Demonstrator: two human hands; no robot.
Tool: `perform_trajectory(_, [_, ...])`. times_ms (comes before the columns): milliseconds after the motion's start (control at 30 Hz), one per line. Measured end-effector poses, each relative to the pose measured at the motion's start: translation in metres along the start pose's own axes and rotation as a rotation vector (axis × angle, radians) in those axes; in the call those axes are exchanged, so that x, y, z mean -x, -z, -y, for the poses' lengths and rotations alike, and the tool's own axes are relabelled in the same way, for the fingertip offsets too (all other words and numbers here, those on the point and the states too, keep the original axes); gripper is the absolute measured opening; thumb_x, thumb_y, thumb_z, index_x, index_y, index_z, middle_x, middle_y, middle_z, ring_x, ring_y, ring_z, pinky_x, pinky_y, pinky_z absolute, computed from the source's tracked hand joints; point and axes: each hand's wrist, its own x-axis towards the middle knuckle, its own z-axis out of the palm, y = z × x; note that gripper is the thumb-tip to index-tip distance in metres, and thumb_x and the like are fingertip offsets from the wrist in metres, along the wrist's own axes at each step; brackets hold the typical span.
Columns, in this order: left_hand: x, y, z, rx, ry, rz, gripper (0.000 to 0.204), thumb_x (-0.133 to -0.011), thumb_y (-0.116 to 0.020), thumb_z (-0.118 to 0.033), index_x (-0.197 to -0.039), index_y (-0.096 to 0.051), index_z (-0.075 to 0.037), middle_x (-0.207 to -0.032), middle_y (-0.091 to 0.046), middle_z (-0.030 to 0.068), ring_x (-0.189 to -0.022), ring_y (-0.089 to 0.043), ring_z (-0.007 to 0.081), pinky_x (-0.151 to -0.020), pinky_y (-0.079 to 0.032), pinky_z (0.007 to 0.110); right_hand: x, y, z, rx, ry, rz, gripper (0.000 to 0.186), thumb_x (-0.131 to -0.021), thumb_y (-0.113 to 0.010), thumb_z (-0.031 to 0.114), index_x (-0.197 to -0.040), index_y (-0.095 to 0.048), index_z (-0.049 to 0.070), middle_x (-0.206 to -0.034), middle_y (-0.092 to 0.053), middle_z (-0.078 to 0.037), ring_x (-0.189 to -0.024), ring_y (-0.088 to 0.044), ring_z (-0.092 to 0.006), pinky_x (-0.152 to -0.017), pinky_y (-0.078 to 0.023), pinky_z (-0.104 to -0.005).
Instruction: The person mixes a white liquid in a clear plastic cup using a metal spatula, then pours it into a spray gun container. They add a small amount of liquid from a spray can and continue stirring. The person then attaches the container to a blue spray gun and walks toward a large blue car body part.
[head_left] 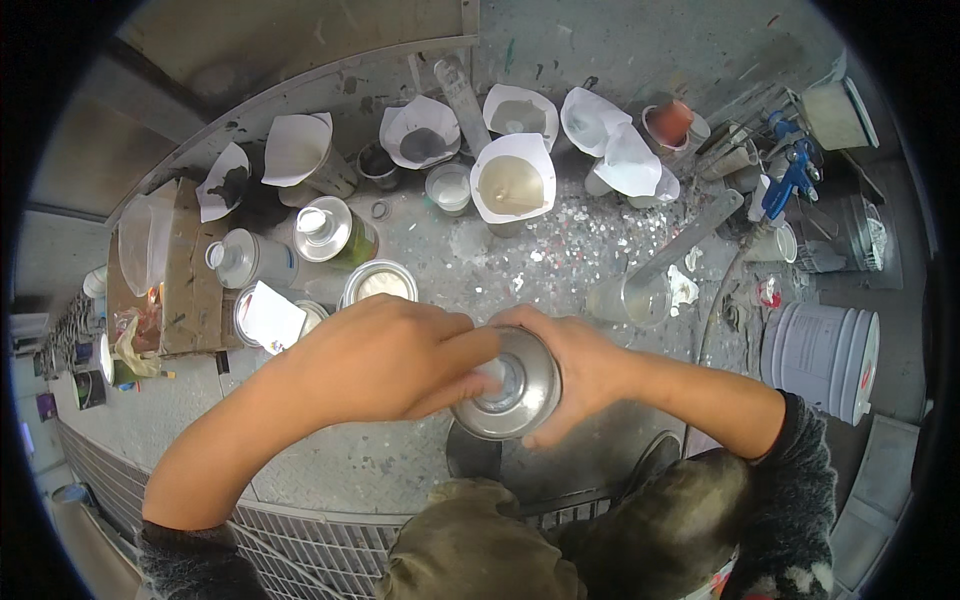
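A round, silver-coloured metal can (532,385) with a shiny top and raised, ringed rim stands out near the person's body, its top turned toward the camera and slightly tilted. The right hand (582,372) wraps its right side, while the left hand's (395,362) fingers pinch the small, pale cap (494,374) at its centre, partly hiding it; whether the cap is loose cannot be told.

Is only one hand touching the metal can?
No: the left hand touches the metal can on top, the right hand holds its side.
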Motion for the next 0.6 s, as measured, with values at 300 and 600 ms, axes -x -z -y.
perform_trajectory(300, [-0.004, 0.000, -0.011, 1.154, 0.955, -0.019, 0.029, -0.107, -0.057, -0.026, -0.095, -0.063, -0.001, -0.083, -0.075, 0.0186, -0.056, -0.071, 0.0189, -0.038, -0.049, 0.025, 0.003, -0.021, 0.008, 0.311, -0.050, -0.378, 0.101, -0.062, -0.090, 0.041, -0.139, -0.039, 0.000, -0.123, -0.061, -0.026, -0.105, -0.067, -0.0457, -0.086, -0.057, -0.0497])
perform_trajectory(600, [0.024, -0.055, -0.027, 1.522, 0.983, -0.312, 0.038, -0.108, -0.055, -0.037, -0.116, -0.058, 0.001, -0.105, -0.075, 0.0212, -0.078, -0.076, 0.0255, -0.060, -0.062, 0.032, 0.009, -0.029, 0.000, 0.624, 0.060, -0.444, 0.103, -0.059, -0.092, 0.040, -0.137, -0.042, -0.006, -0.131, -0.057, -0.024, -0.115, -0.064, -0.0417, -0.086, -0.058, -0.0476])
